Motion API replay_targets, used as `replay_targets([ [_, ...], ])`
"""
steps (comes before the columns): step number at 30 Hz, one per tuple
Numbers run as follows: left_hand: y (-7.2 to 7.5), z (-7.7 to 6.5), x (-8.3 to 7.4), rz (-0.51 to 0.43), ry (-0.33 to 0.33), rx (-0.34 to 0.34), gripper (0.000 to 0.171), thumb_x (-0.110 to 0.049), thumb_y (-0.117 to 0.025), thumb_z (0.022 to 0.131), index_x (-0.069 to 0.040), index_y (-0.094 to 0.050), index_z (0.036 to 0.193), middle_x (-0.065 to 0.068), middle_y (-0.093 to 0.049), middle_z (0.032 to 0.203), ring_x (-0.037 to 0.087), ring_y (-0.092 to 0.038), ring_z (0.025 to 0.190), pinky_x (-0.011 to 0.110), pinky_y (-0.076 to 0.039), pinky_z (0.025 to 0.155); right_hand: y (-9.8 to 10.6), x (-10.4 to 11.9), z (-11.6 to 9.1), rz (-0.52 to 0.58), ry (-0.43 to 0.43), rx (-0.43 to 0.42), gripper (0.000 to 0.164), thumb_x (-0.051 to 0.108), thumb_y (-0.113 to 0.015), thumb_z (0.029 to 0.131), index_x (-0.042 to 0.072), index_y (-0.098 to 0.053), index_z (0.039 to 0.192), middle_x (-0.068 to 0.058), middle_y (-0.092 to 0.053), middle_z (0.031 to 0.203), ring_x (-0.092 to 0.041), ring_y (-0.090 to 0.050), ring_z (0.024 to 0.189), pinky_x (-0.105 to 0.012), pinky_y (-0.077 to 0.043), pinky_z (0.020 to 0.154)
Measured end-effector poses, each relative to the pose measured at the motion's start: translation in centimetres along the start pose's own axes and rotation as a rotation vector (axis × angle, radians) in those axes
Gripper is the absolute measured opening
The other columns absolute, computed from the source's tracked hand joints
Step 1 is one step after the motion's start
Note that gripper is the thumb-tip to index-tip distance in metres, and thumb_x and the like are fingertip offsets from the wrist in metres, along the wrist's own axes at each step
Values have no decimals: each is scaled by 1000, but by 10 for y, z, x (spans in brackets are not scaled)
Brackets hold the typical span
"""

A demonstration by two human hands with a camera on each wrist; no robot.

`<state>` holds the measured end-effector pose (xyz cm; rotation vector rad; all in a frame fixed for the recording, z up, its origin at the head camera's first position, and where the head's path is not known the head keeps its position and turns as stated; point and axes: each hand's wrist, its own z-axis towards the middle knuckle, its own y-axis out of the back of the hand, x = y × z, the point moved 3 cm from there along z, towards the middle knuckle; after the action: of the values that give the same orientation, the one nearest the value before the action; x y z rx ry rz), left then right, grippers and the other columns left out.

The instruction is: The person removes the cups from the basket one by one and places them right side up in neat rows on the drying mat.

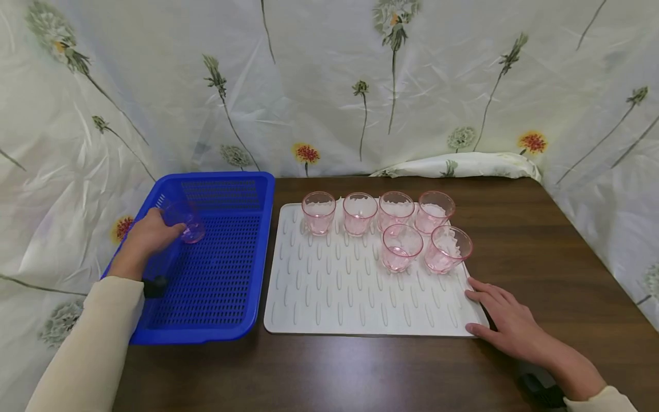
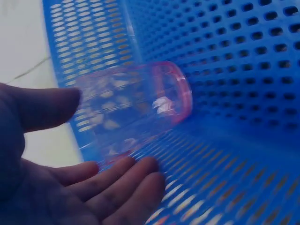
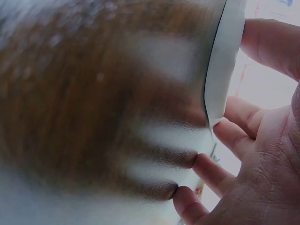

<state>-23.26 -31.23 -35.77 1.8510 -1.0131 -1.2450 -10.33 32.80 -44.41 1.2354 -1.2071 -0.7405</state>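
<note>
In the head view my left hand [image 1: 151, 232] is inside the blue basket [image 1: 266, 229], at a clear pink-tinted drinking glass [image 1: 193, 230]. The left wrist view has my thumb at one edge of this glass [image 2: 126, 103] and my fingers along its other side; the glass is tilted relative to that camera. My right hand [image 1: 507, 323] rests at the right edge of a white ridged mat [image 1: 329, 303], fingertips on its border. In the right wrist view, the fingers of this hand [image 3: 253, 136] are spread and hold nothing. Several pink-rimmed glasses [image 1: 401, 249] stand upright on the mat.
The basket and mat lie side by side on a dark wooden table [image 1: 319, 372]. A flower-printed curtain [image 1: 329, 86] hangs behind, with a rolled fold [image 1: 458, 166] on the table's back edge. The glasses group at the mat's back and right.
</note>
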Motion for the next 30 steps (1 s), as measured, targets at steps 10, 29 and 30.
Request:
replay_targets([
  [10,-9,24,-2,-123,-12,52,99,-39,-57,97,14,5,152,46,-17,152,62,-23,139,68,-26,114,0,0,-2,-10,8,-17,68,40,-76,83,6,-53,137,-19,-38,154,-45,-35,132,-72,-40,84],
  [29,-35,48,13,-543,-76,-45,101,-40,-66,94,2,1,157,32,-20,161,49,-22,149,63,-22,120,0,1,-1,-11,4,-6,68,41,-76,84,6,-53,138,-19,-37,155,-44,-35,133,-72,-41,86],
  [30,-35,48,13,-547,-77,-45,101,-40,-66,94,1,2,157,31,-20,161,49,-22,148,63,-22,119,0,1,-1,-12,4,-8,68,41,-76,84,6,-53,138,-19,-37,155,-44,-35,133,-72,-41,86],
])
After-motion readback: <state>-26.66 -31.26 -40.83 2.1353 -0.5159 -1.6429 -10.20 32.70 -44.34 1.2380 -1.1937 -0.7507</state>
